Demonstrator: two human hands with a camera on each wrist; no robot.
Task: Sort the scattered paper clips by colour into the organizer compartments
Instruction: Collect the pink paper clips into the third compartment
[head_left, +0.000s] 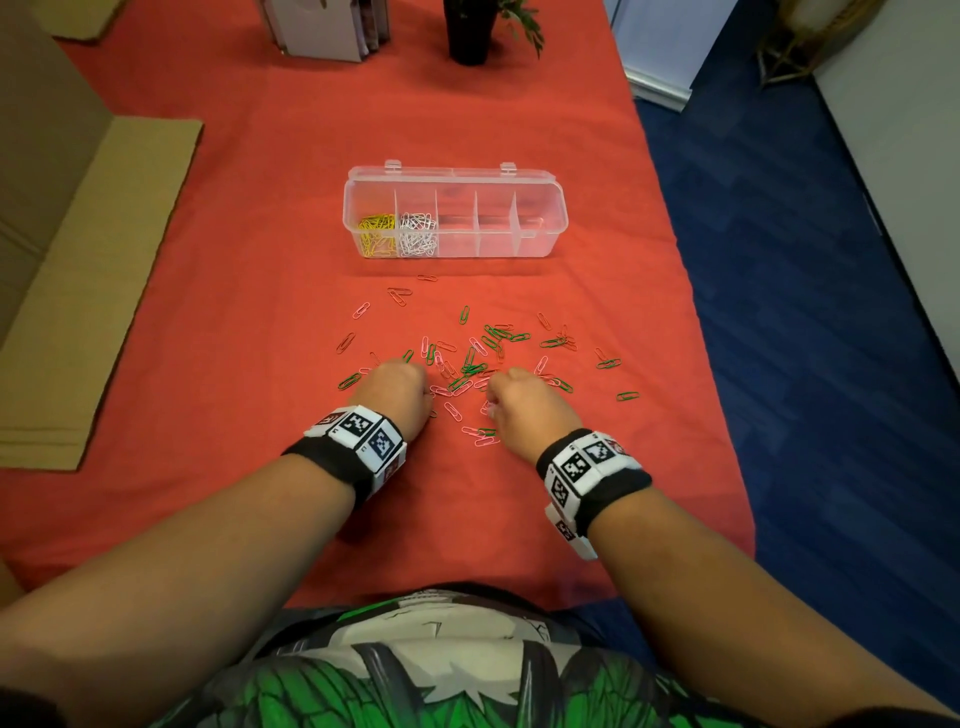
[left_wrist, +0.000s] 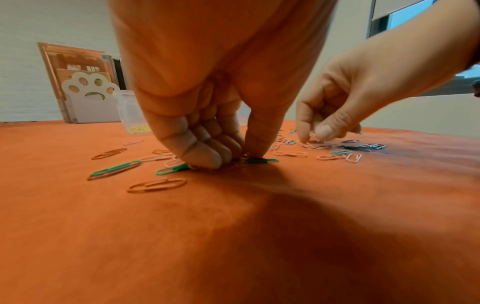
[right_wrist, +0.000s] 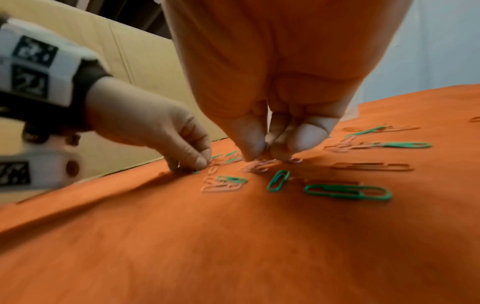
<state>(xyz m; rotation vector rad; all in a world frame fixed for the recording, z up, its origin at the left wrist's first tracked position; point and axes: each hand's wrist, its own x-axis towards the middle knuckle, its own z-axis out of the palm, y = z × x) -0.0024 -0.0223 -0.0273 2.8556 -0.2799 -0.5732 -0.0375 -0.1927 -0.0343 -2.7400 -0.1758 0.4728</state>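
Red cloth (head_left: 260, 249) covers the table under both hands in the head view: the left hand (head_left: 400, 389) and the right hand (head_left: 524, 400) are knuckles-up, fingers curled down into the scattered paper clips (head_left: 467, 364), green, pink and red ones lying all round and between them, but what each holds is hidden from above. Beyond the hands, well apart from them, stands the clear organizer (head_left: 454, 213), lid open; its leftmost compartment holds yellow clips (head_left: 376, 234), the next holds white clips (head_left: 415, 234), and the other three show none. From the left wrist, the left hand's fingers (left_wrist: 207, 152) and thumb are bunched together at the cloth, tips pressed on a green clip (left_wrist: 259, 160); whether it is pinched or only touched cannot be told. To its right the right hand (left_wrist: 337, 107) pinches pale pink clips (left_wrist: 311, 142) against the cloth. From the right wrist, the right thumb and fingertips (right_wrist: 306, 137) are closed together over a small heap of pink clips just below them, with a loose green clip (right_wrist: 348, 192) nearer the camera; the left hand (right_wrist: 161, 135), with a marker-patterned wristband (right_wrist: 33, 76), pinches at the cloth beside a cardboard sheet (right_wrist: 130, 61).
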